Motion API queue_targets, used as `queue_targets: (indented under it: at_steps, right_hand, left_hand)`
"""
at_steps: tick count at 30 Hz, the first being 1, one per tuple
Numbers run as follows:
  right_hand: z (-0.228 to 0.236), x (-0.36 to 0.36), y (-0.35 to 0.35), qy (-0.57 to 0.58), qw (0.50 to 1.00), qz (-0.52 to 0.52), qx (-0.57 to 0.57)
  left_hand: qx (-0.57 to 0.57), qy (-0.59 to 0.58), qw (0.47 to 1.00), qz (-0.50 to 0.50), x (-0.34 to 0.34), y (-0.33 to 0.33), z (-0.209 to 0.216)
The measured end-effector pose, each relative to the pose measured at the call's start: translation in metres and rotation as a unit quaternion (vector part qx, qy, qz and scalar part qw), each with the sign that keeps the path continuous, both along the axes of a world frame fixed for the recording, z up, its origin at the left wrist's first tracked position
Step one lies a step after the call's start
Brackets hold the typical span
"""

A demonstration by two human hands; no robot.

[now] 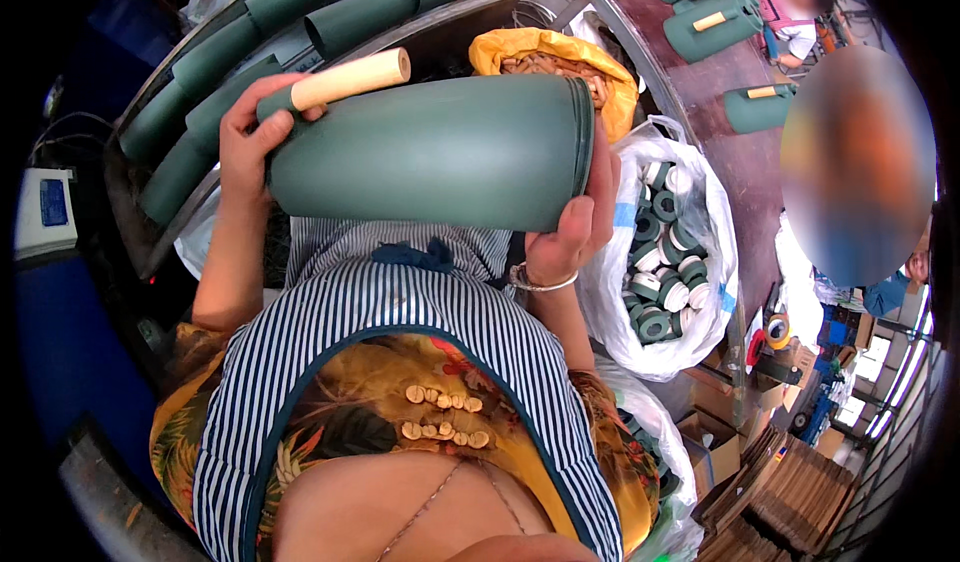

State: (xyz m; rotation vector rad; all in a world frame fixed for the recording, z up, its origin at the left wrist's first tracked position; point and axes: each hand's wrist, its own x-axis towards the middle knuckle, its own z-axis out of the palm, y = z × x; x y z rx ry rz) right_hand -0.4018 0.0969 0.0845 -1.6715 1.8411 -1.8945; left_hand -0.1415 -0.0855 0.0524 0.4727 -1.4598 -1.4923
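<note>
A large dark green cylinder (430, 157) lies sideways between my hands in front of my striped apron. My left hand (252, 132) is closed at its left end, with the fingers on a pale wooden handle (352, 79) that has a green end. The handle lies along the upper side of the cylinder, tilted up to the right. My right hand (570, 234) grips the cylinder's right end, thumb on the near side and some fingers hidden behind the rim.
Green cylinders (360, 20) line a curved rack at the back left. A yellow bag (555, 44) holds small wooden pieces; a white plastic bag (715, 252) holds green and white round parts. Handled green cylinders (712, 30) stand on a dark red table (735, 167), with people beyond.
</note>
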Motion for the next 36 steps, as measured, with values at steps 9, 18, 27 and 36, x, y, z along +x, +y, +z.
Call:
queue_targets:
  at_steps: [9, 18, 27, 36]
  right_hand:
    - [-0.006, -0.011, 0.013, -0.020, 0.998, 0.065, -0.011]
    - [0.009, -0.042, -0.011, -0.135, 0.989, 0.021, 0.047]
    - [0.024, -0.071, -0.018, -0.328, 0.931, 0.154, 0.044]
    - [0.005, -0.072, -0.037, -0.431, 0.857, 0.257, 0.121]
  left_hand:
    - [0.244, 0.002, 0.952, -0.187, -0.032, -0.052, 0.005]
    - [0.032, -0.040, 0.997, -0.053, -0.058, -0.031, 0.016]
    - [-0.219, -0.096, 0.968, 0.082, -0.046, -0.031, 0.033]
    - [-0.354, -0.039, 0.934, -0.010, -0.040, -0.034, 0.045]
